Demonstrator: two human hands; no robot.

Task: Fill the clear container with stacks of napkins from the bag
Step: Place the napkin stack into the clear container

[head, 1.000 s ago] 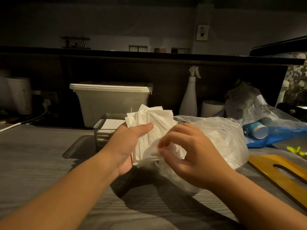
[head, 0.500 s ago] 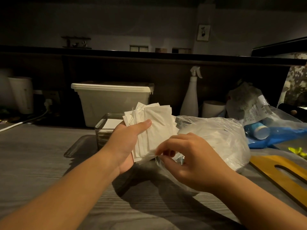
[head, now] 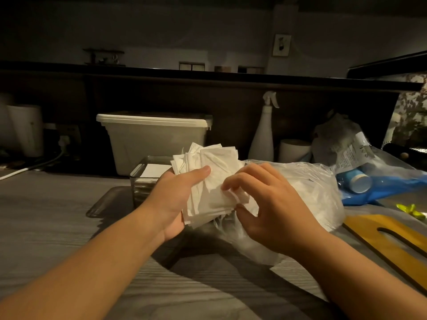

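Observation:
My left hand (head: 175, 197) grips an uneven, fanned stack of white napkins (head: 215, 172), thumb across its front. My right hand (head: 270, 209) pinches the stack's lower right edge between thumb and fingers. Behind and under the right hand lies the crumpled clear plastic bag (head: 309, 188), which holds more white napkins. The clear container (head: 141, 179) stands just behind my left hand; napkins show through its side and a flat white napkin lies on top inside. My left hand hides part of the container.
A large lidded white tub (head: 154, 139) stands behind the container, with a white spray bottle (head: 263, 137) and a white roll (head: 293, 150) to its right. A blue bag with a blue-capped item (head: 360, 183) and a yellow wooden board (head: 390, 245) lie at right. A clear lid (head: 108, 202) lies left of the container.
My right hand has risen from the bag's mouth to the lower right edge of the stack and taken hold of it. The left hand keeps the stack in about the same place.

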